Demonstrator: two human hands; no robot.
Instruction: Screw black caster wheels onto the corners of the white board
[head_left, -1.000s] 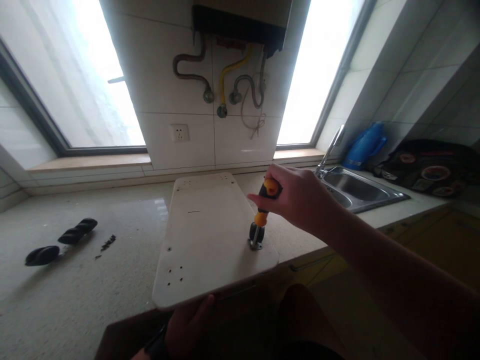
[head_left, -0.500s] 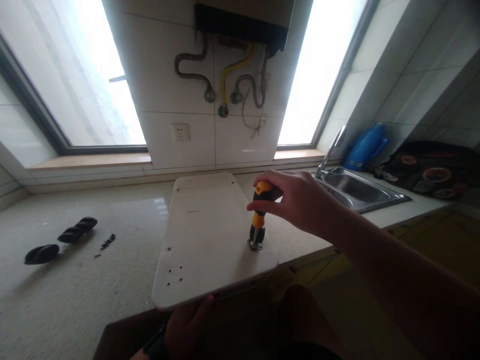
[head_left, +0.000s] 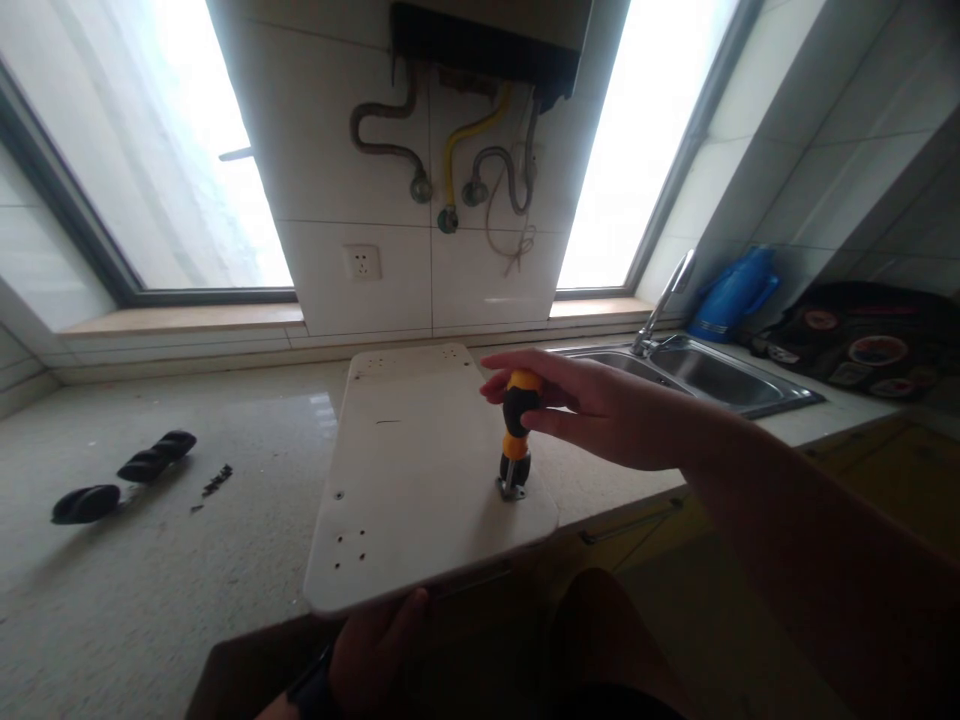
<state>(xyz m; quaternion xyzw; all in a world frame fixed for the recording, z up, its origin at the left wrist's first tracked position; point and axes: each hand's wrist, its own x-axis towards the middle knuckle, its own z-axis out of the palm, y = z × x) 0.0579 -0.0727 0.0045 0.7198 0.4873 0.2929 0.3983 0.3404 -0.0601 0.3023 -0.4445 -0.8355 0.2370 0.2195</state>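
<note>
A white board (head_left: 405,460) with rounded corners and small drilled holes lies on the counter, its front edge reaching the counter's edge. On its right front corner stands a black caster wheel (head_left: 525,466) with a metal mounting plate. An upright screwdriver (head_left: 517,410) with a yellow and black handle has its shank down at that plate. My right hand (head_left: 592,405) is closed around the upper handle, thumb on the near side and fingers stretched beyond it. Low in shadow, my left hand (head_left: 375,640) holds the board's front edge; most of its fingers are hidden.
Several black casters (head_left: 86,503) lie on the counter (head_left: 247,560) at left, beside a small row of dark screws (head_left: 217,480). At right are a steel sink (head_left: 727,375) with a faucet (head_left: 664,300), a blue jug (head_left: 735,295) and a dark bag (head_left: 862,340).
My right hand has turned about the screwdriver handle, its thumb shifting right and its fingers now reaching over to the far left side. The screwdriver, board and left hand stay in place.
</note>
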